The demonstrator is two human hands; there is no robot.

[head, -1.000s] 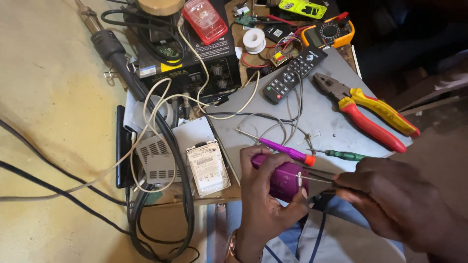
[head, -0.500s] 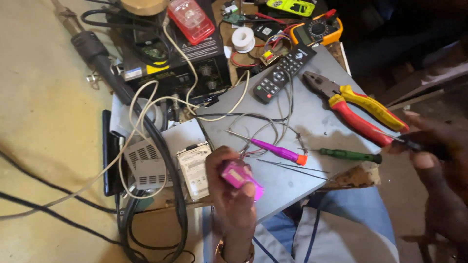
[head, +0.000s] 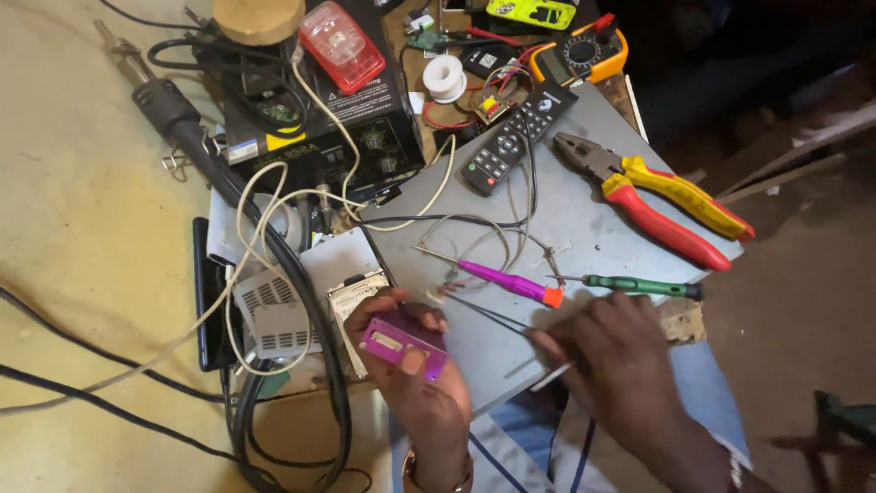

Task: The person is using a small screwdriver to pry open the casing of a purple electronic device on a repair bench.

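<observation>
From the head camera, your left hand (head: 415, 374) pinches a small purple device (head: 403, 344) just above the near edge of the grey board (head: 584, 228). Your right hand (head: 630, 365) is closed around thin tweezers (head: 484, 313), tips aimed at the device's upper end. Keep the device steady and bring the tips in slowly — the purple screwdriver (head: 502, 278) lies just beyond them.

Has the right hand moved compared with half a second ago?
Yes. The right hand has come back from beside the red and yellow pliers to the tweezers, near the purple part.
</observation>
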